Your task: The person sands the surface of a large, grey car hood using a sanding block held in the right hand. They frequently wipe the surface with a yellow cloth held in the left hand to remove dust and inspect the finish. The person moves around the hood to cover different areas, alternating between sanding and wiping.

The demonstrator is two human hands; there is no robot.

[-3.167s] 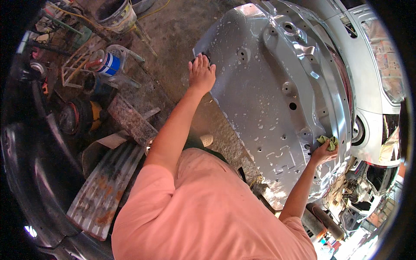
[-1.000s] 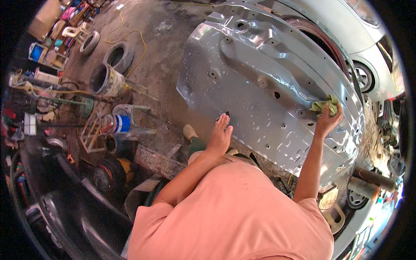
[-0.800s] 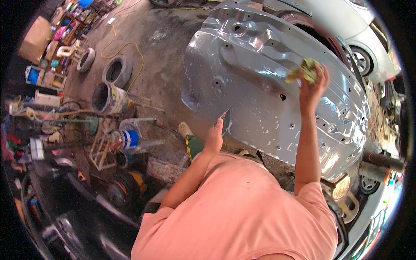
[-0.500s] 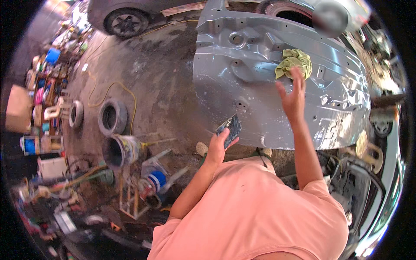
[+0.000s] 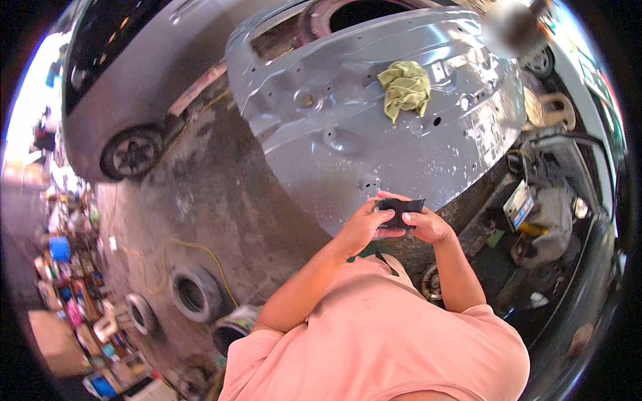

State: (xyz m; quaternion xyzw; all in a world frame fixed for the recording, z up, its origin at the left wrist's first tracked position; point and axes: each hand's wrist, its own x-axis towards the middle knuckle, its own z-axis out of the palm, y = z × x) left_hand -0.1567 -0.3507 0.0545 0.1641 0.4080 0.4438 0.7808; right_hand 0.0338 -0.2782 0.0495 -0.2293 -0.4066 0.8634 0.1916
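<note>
My left hand [image 5: 364, 224] and my right hand [image 5: 428, 224] are both closed on a dark, thin pad, like sandpaper [image 5: 398, 208], with thumbs on top and fingers around it. They are held in front of my pink shirt, at the near edge of a large silver metal panel [image 5: 301, 167]. The panel has holes, pressed ridges and whitish wet-looking spots. A crumpled yellow-green cloth [image 5: 406, 90] lies on its upper middle part, away from both hands.
A grey car [image 5: 114, 93] stands at upper left. Two tyres [image 5: 197, 301], a bucket [image 5: 227, 327] and a yellow cord [image 5: 210, 254] are on the floor at lower left, beside piled clutter [image 5: 73, 267]. Car parts [image 5: 555, 214] fill the right side.
My right hand has let go of the cloth, leaving it on the panel, and has joined my left hand on the dark pad. The view has turned, bringing the grey car further in.
</note>
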